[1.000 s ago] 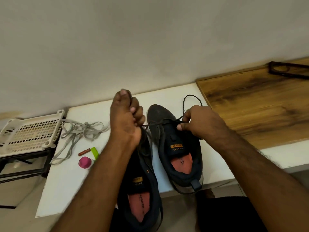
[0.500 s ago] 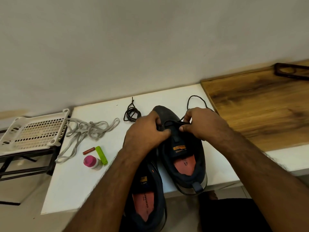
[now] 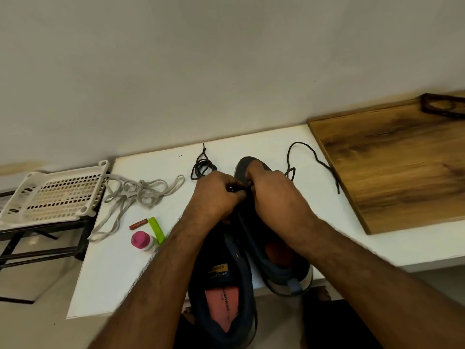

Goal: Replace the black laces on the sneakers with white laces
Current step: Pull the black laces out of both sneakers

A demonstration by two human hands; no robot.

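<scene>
A perforated white rack [image 3: 54, 195] is seen at the left, a wooden board [image 3: 397, 170] at the right. A pink-capped bottle [image 3: 142, 241], green stick [image 3: 156, 229] and small red cylinder [image 3: 138, 223] are grouped on the white table [image 3: 254, 144].

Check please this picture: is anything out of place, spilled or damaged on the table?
Nothing spilled or damaged. Two oddities: the left sneaker hangs its heel past the front edge of the white table, and the white laces lie tangled, one strand reaching the plastic rack. A removed black lace sits bundled behind the left hand.
</scene>
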